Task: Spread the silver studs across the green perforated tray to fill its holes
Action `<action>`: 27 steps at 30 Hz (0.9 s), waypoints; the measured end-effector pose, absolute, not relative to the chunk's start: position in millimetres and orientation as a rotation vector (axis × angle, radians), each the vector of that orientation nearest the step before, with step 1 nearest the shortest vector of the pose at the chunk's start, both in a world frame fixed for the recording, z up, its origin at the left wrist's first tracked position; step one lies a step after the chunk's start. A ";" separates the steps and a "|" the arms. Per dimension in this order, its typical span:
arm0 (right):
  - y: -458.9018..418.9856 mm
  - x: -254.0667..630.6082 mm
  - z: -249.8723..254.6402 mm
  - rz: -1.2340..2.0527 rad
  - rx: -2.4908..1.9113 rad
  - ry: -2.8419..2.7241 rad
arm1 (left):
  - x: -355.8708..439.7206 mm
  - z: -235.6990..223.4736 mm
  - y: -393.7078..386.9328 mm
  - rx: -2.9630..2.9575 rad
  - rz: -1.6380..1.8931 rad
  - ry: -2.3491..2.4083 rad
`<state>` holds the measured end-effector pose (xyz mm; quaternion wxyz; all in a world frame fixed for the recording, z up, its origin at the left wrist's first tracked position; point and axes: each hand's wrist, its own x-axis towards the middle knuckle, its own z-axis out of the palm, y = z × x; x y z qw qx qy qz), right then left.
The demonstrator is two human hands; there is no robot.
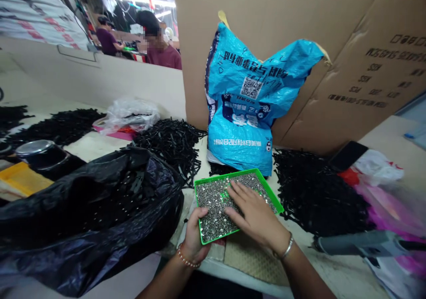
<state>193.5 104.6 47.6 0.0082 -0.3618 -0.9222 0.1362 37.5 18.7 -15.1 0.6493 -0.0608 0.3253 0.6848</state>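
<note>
A shallow green tray (274, 197) is tilted over the front edge of the table. Many small shiny metal pieces (213, 206) cover most of its floor, and a little green shows through near the middle. My left hand (195, 232) grips the tray's near left corner, thumb over the rim and fingers underneath. Palm down, my right hand (254, 212) lies on the metal pieces with its fingers spread out. Behind the tray stands a blue printed sack (241, 108).
An open black plastic bag (140, 228) with black pieces inside lies at left. Heaps of black strips (169, 143) flank the sack, another heap (316, 192) to the right. A grey tool-like bar (359, 244) juts in at right. Cardboard (299, 10) stands behind; two people work beyond.
</note>
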 end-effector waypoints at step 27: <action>129.2 259.4 31.0 0.688 -1.073 -2.224 | 26.5 -3.6 18.4 -0.205 1.572 0.770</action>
